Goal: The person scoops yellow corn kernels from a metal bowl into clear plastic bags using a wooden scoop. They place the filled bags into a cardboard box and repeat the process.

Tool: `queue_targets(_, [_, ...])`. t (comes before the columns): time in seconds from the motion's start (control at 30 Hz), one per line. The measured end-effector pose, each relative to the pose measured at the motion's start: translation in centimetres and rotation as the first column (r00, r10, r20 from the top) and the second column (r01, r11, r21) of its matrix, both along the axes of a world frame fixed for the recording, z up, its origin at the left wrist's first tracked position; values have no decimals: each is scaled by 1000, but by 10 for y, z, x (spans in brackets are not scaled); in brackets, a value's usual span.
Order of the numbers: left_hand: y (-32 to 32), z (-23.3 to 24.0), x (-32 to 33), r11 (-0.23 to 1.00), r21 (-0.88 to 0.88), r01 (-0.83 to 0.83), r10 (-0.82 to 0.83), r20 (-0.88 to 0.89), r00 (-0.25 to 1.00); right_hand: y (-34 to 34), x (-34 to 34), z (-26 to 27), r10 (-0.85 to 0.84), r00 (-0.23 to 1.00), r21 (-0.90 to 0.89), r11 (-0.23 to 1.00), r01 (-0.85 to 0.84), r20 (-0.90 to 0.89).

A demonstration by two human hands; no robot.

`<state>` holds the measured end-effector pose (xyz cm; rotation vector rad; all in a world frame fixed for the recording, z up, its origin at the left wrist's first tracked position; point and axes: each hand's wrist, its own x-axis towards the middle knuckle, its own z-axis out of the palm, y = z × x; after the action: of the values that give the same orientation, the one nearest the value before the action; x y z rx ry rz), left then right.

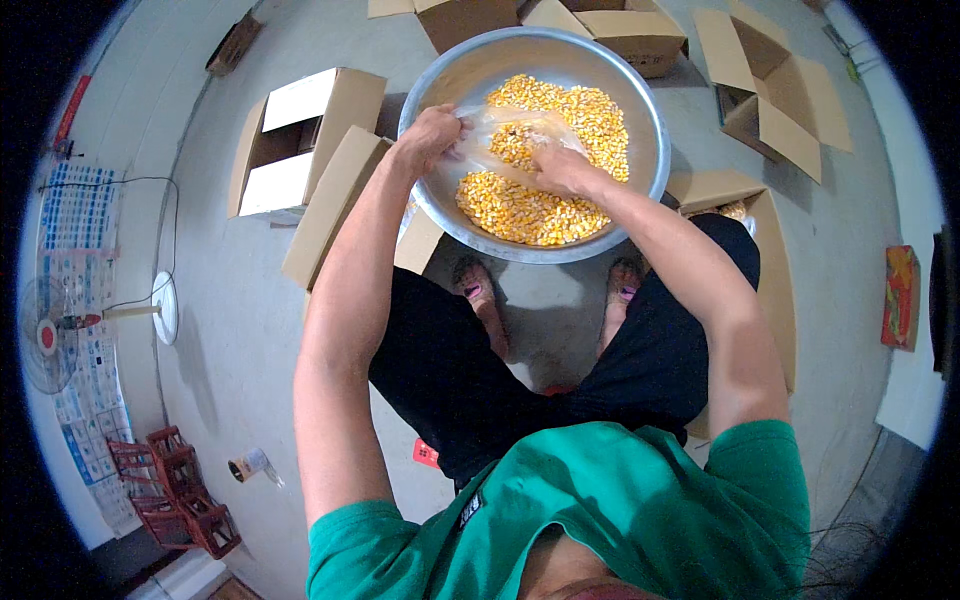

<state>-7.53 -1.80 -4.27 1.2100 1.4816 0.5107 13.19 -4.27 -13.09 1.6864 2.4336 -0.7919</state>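
A wide metal basin (pixel 658 154) stands in front of me, with a heap of yellow corn kernels (pixel 592 112) spread over its bottom. My left hand (pixel 435 137) is at the basin's left rim and pinches one end of a clear plastic bag (pixel 480 154). The bag stretches across the basin towards the right, and kernels show at its wide end. Among those kernels is my right hand (pixel 566 169), its fingers partly hidden by film and corn. Whether it grips the film or kernels cannot be told.
Open cardboard boxes stand left (pixel 356 105), at the back (pixel 637 37) and right (pixel 750 71). Another box (pixel 772 255) beside my right leg holds bagged material. An electric fan (pixel 163 307), wooden chairs (pixel 176 480) and a tape roll (pixel 246 466) are at the left.
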Motion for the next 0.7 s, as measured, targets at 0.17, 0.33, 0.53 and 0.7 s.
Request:
queue_targets(0.17, [7,-6,-1,1000,11,-10,11,-86,996,-14,-25,18,90,986,290,956,-45,-141])
queue_targets(0.33, [1,-6,-1,998,35,47,-40,-178,983,-46,-58,36,298,892,190,951,-246,-339])
queue_targets(0.53, [-4,-2,4,994,11,111,-101,-327,940,-49,-80,14,410,900,187,905,-382,-147])
queue_targets(0.7, [-5,-8,1,993,64,103,-74,-355,932,-48,-65,-15,474,877,360,833,-420,-76])
